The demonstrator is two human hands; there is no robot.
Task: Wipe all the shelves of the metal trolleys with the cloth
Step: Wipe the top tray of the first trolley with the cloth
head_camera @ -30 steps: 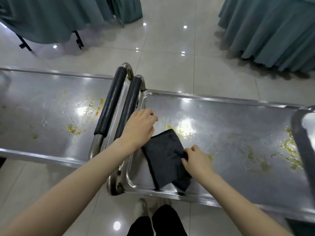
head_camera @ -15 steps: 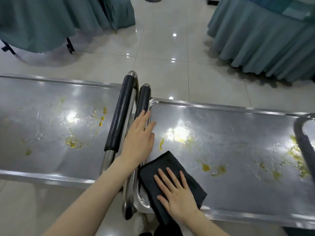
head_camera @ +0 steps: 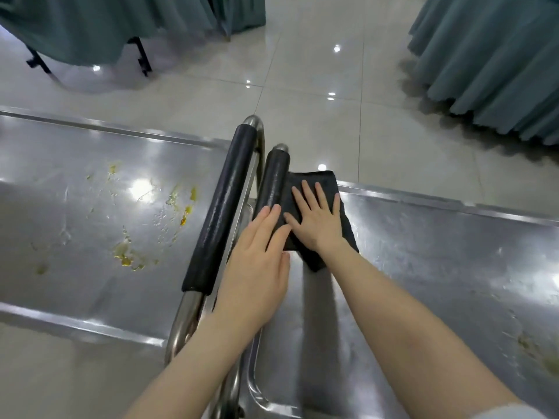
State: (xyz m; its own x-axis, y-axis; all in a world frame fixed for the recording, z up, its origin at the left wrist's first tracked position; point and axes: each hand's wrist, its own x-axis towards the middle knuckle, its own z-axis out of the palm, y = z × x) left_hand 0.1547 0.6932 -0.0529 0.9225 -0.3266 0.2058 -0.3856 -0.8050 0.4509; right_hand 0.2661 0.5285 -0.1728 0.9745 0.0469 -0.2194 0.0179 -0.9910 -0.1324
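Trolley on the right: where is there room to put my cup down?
The right shelf has a bare stretch between the cloth and the smears at its right end. It is crowded at the left end, where the right hand presses the cloth and the left hand rests beside the handle.

Pretty plain: left hand [head_camera: 257, 267] and right hand [head_camera: 320, 226] bare, a scrap of white sleeve [head_camera: 514, 412] up the right arm.

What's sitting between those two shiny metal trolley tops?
Head view: the left trolley's black padded handle and the right trolley's black padded handle, side by side between the stained left steel shelf and right steel shelf.
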